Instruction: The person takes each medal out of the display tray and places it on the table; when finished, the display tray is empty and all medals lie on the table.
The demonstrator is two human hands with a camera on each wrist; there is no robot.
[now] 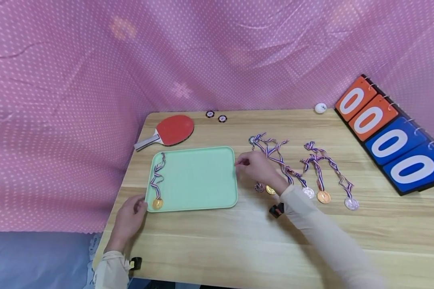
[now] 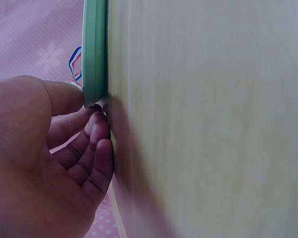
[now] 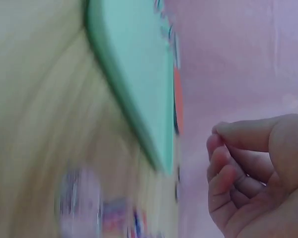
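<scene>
A light green tray (image 1: 199,180) lies on the wooden table. On its left side is a gold medal (image 1: 157,204) with a striped ribbon (image 1: 157,176). My left hand (image 1: 129,218) pinches the tray's near left corner; in the left wrist view its thumb (image 2: 67,96) is on the tray's edge (image 2: 94,59) and fingertips reach beneath. Beside the tray's right edge is my right hand (image 1: 258,166), fingers loosely curled, thumb and index tips together with nothing visible between them. The right wrist view shows that hand (image 3: 258,173) apart from the tray (image 3: 134,64).
Right of the tray lie several ribboned medals, among them a bronze medal (image 1: 324,197) and a silver medal (image 1: 352,204). Behind are a red table tennis bat (image 1: 175,130), two chips (image 1: 222,119) and a white ball (image 1: 320,108). A flip scoreboard (image 1: 388,134) stands far right.
</scene>
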